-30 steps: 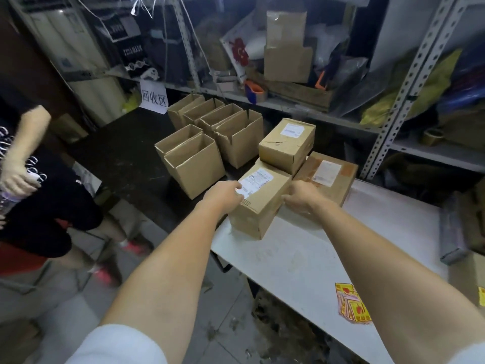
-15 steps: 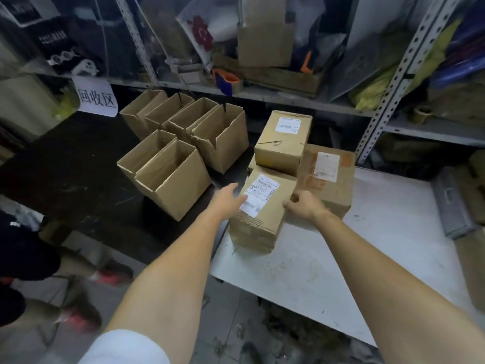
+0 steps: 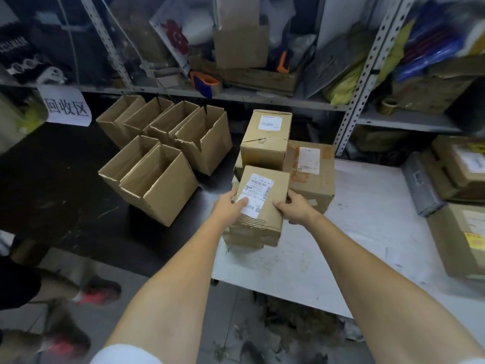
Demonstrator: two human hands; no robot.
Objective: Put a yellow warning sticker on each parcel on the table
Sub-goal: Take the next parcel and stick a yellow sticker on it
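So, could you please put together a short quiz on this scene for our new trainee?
1. True or false: the left hand and the right hand both hold the nearest parcel.
2. How many open boxes stand left of the white table?
3. Where does a yellow sticker show? A) on the nearest parcel; B) on a parcel at the table's right edge; C) on one of the open boxes.
Key: 1 true; 2 six; 3 B.
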